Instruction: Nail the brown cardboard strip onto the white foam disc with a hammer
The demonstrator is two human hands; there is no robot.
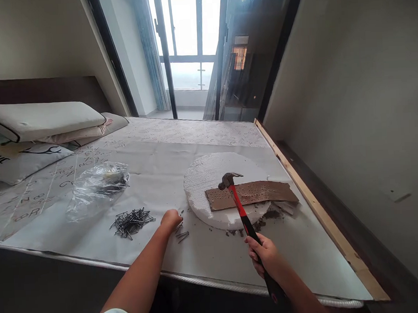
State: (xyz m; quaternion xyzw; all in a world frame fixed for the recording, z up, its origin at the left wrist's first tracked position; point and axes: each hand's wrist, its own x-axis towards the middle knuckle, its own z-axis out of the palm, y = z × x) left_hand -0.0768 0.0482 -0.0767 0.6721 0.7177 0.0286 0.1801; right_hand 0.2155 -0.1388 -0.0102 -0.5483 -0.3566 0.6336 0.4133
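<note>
My right hand (265,255) is wrapped around the black grip of a red-and-black claw hammer (240,206). The hammer's head is over a brown strip (253,194) dotted with many small holes or bumps. Beneath the strip is a round white foam disc (203,175). My left hand (171,220) is closed low over the white sheet, left of the disc; its fingertips are turned away, so I cannot make out what they hold. A few loose nails (183,236) lie right beside it. Farther left is a heap of nails (131,223).
A crumpled clear plastic bag (97,185) with dark contents sits behind the nail heap. Dark crumbs (260,225) are scattered at the disc's front edge. A wooden rail (313,202) borders the bed on the right. Pillows (46,120) are stacked at the left; glass doors stand behind.
</note>
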